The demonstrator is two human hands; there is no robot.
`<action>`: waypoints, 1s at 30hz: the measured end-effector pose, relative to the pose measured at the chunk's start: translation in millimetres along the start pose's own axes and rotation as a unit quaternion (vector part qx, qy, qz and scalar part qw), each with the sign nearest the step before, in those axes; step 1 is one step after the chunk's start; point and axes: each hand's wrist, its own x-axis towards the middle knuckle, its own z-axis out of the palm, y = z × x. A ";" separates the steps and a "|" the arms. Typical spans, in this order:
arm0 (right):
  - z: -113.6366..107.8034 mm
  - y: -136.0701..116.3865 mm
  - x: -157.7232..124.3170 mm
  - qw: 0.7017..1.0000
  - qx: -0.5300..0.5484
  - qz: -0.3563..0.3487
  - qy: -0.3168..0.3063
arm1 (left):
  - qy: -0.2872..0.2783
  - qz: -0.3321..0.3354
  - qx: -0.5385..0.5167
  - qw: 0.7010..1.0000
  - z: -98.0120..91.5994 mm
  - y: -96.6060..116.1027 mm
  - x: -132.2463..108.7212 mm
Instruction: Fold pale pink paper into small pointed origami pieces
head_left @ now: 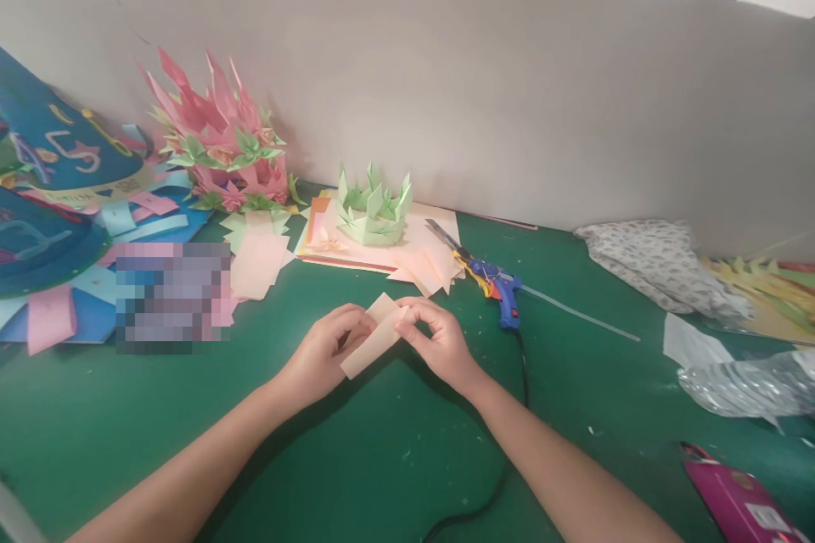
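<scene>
A pale peach strip of paper (375, 345) is held up between my two hands, over the green table. My left hand (328, 348) grips it from behind on the left, some fingers hidden by the paper. On the other side, my right hand (439, 341) pinches the strip's upper right edge between thumb and fingers. Just beyond lie loose peach paper pieces (424, 270) and a light green folded-paper crown (373, 216), which stands on a stack of paper sheets (439, 225). A blue glue gun (508, 299) rests to the right of my right hand.
Pink paper crowns (220, 144) and blue cone hats (70, 136) crowd the left. A glue stick (579, 314) extends from the gun, and its black cord (525, 373) runs toward me. Rightward are a patterned cloth (655, 263), a clear plastic bottle (751, 382) and a magenta packet (739, 496).
</scene>
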 end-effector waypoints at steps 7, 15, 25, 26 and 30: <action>2.5 1.0 -0.7 0.999 -0.029 0.003 -0.021 | -0.030 -0.105 -0.031 0.994 -5.8 7.3 1.7; 6.6 7.9 -1.3 0.992 0.102 0.073 0.011 | -0.017 -0.124 -0.046 0.991 1.1 1.4 1.5; 8.2 2.7 -0.9 0.925 0.307 0.192 -0.112 | 0.073 -0.100 -0.156 0.980 10.3 -1.7 2.5; 8.6 3.3 -1.6 0.926 0.301 0.201 -0.106 | 0.075 -0.107 -0.158 0.979 10.9 -1.7 2.3; 11.0 4.3 -2.3 0.928 0.287 0.221 -0.089 | 0.087 -0.151 -0.184 0.967 11.9 -0.4 1.4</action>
